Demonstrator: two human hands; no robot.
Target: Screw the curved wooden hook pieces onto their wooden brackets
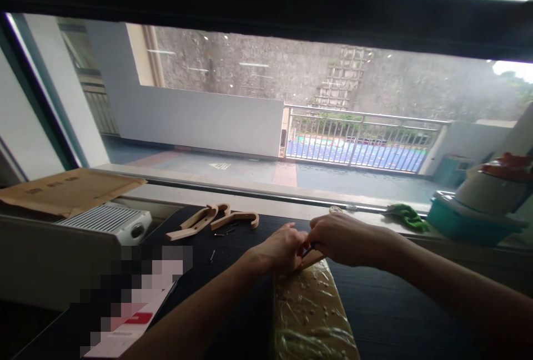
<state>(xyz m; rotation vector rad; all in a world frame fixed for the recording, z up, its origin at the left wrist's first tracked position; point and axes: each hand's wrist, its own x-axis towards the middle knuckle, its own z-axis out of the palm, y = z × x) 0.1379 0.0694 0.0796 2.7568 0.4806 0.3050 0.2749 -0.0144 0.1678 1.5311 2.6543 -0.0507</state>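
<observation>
My left hand (283, 250) and my right hand (339, 238) meet over the far end of a flat wooden board wrapped in clear plastic (310, 310) that lies on the black table (395, 304). Both hands are closed in a pinch at the board's top edge, fingers pressed together on the wrap or a small dark thing I cannot make out. Two or three curved wooden hook-shaped pieces (214, 220) lie beyond my left hand, with a few small dark screws (219, 238) loose beside them.
A paper sheet with red print (133, 324) lies at the near left. A white grilled appliance (110, 222) under brown cardboard (69, 189) stands at the left. On the window sill sit a green cloth (406, 217) and a teal container (470, 218) with white and orange things.
</observation>
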